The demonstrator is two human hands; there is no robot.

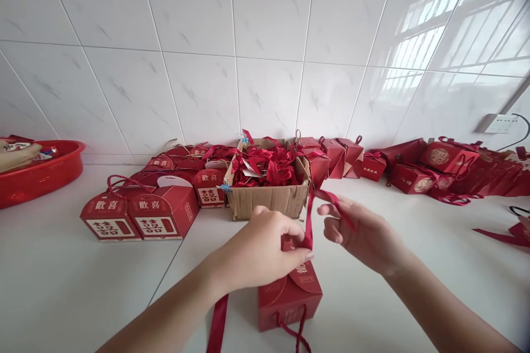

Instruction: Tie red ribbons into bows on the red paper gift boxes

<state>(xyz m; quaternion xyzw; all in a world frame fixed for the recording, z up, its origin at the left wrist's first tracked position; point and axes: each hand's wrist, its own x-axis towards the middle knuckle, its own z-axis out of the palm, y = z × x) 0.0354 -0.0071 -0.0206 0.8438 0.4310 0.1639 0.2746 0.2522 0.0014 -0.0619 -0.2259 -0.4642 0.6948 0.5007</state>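
Left hand [269, 248]: pinched satin ribbon [308, 223]
Right hand [360, 231]: touched it, grip unclear
Rope-handled box [287, 300]: perhaps risked skidding if tugged

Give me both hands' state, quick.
Left hand: closed, pinching the red ribbon over a box.
Right hand: loosely curled, ribbon across it; whether it grips cannot be told.

White tiled wall [269, 11] with window reflection [418, 33]
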